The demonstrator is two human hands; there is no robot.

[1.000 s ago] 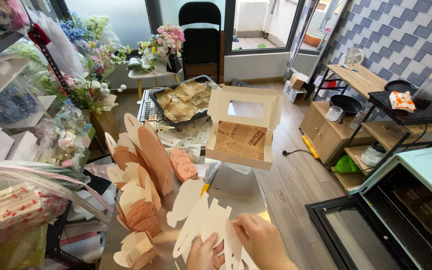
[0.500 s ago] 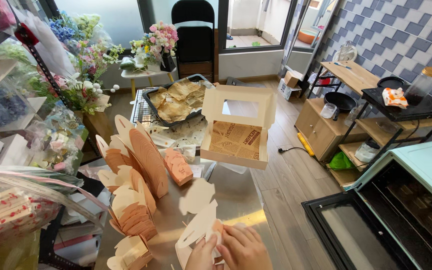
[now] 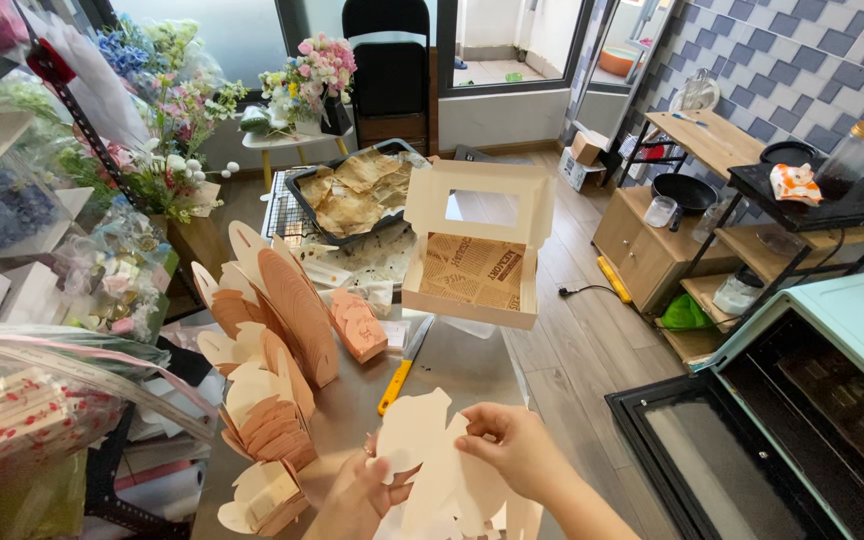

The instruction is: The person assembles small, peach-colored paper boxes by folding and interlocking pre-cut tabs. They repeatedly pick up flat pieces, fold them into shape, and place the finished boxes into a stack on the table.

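Both my hands grip one flat cream cardboard box blank (image 3: 422, 460) low over the steel table (image 3: 472, 360). My left hand (image 3: 357, 492) pinches its lower left flap. My right hand (image 3: 512, 450) folds its right side, fingers curled over the edge. Stacks of the same flat blanks (image 3: 272, 340) stand on edge just left of my hands. An open cream box with a window lid and printed brown paper lining (image 3: 477, 255) sits farther back on the table. A yellow-handled knife (image 3: 400, 372) lies between that box and my hands.
A dark tray of crumpled brown paper (image 3: 352, 195) sits at the table's far end. Flower bouquets (image 3: 152, 160) crowd the left side. A mint oven with its door down (image 3: 772, 420) stands on the right, with shelves (image 3: 802, 200) behind it.
The view has tilted so the table sits lower. My hands have drawn closer together on the blank, and the right hand now bends its right side.
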